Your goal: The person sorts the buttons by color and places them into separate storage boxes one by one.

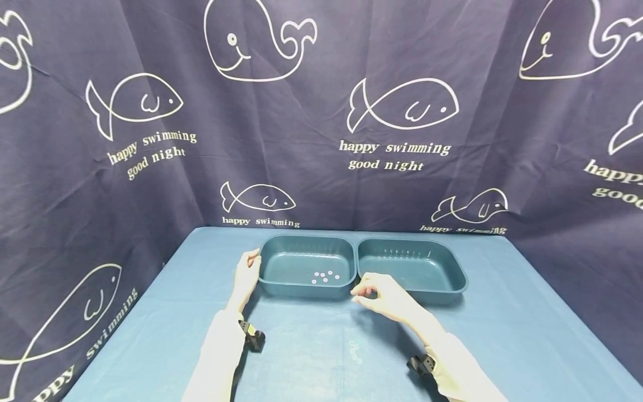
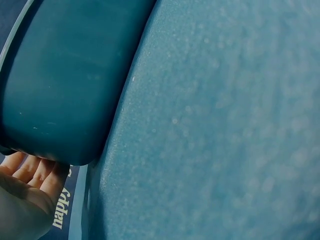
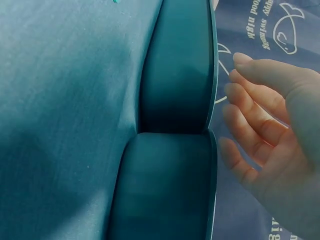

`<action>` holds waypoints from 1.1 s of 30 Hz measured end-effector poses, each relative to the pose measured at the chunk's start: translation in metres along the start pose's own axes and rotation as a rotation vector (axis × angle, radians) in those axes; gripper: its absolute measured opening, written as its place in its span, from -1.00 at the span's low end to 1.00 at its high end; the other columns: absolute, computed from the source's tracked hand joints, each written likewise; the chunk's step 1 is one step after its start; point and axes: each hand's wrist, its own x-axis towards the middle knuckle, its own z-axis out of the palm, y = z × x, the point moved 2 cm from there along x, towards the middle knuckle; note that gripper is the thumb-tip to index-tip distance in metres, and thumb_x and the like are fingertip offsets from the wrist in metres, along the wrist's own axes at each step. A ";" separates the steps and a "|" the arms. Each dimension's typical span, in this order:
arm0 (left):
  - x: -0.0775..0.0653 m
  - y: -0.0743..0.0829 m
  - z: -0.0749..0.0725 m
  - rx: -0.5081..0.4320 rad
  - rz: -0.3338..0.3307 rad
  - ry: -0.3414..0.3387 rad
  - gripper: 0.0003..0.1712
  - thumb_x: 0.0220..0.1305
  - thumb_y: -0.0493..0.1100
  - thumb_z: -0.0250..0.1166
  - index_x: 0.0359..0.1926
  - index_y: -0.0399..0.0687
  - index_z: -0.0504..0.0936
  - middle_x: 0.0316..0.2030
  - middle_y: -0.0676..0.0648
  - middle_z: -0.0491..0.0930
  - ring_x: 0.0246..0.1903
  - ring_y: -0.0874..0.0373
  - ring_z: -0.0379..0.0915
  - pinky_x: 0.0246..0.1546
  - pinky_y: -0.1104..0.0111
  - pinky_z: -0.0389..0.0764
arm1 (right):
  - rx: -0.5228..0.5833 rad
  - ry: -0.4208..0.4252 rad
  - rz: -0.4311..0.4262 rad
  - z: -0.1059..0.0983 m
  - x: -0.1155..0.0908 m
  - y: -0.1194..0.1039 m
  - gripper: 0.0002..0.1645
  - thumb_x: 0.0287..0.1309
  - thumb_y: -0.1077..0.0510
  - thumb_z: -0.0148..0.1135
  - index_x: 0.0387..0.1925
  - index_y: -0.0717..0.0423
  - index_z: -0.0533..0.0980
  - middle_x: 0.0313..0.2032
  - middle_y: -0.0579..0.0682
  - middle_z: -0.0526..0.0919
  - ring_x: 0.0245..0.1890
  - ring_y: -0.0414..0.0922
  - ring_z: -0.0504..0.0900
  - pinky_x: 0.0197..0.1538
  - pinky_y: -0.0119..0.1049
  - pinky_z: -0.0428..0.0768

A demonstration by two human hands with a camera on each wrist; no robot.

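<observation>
Two teal plastic bins stand end to end on the table. Inside the left bin [image 1: 306, 290], towards its right front corner, lie several small pale pink ring-like pieces [image 1: 325, 280]. My left hand [image 1: 246, 276] holds that bin at its left end; in the left wrist view its fingers [image 2: 42, 172] lie against the outer wall, while the thumb is out of sight. Over the front, near where the bins meet, hovers my right hand [image 1: 384, 296], its fingers loosely bent and holding nothing visible. No pieces show in the right bin [image 1: 442, 297].
Several small light-green pieces [image 1: 354, 352] lie on the blue tabletop [image 1: 296, 352], in front of the bins. Behind and at both sides hangs a dark curtain [image 1: 321, 134] printed with fish and whales. Each wrist wears a small black camera [image 1: 255, 338].
</observation>
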 end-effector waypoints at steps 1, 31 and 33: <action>0.000 0.000 0.000 0.002 -0.001 0.000 -0.63 0.35 -0.31 0.01 0.13 -0.37 0.40 0.12 -0.40 0.45 0.15 -0.20 0.37 0.19 0.03 0.34 | 0.003 -0.001 -0.006 0.000 -0.001 -0.001 -0.87 -0.02 0.19 0.36 -0.34 0.00 0.66 -0.49 -0.24 0.54 -0.45 -0.21 0.49 -0.41 -0.33 0.48; 0.002 0.001 -0.001 0.008 -0.018 -0.013 -0.63 0.35 -0.30 0.01 0.14 -0.33 0.39 0.14 -0.38 0.44 0.17 -0.17 0.35 0.22 0.06 0.32 | 0.085 -0.116 0.027 0.012 -0.031 -0.001 -0.85 0.02 0.08 0.35 -0.35 0.05 0.66 -0.50 -0.27 0.55 -0.46 -0.26 0.52 -0.37 -0.44 0.48; 0.002 0.001 -0.001 0.007 -0.020 -0.014 -0.63 0.35 -0.30 0.01 0.15 -0.33 0.39 0.14 -0.38 0.44 0.18 -0.17 0.35 0.22 0.06 0.32 | 0.089 -0.123 0.036 0.013 -0.032 0.000 -0.85 0.02 0.08 0.35 -0.36 0.05 0.66 -0.50 -0.27 0.55 -0.45 -0.26 0.53 -0.38 -0.43 0.49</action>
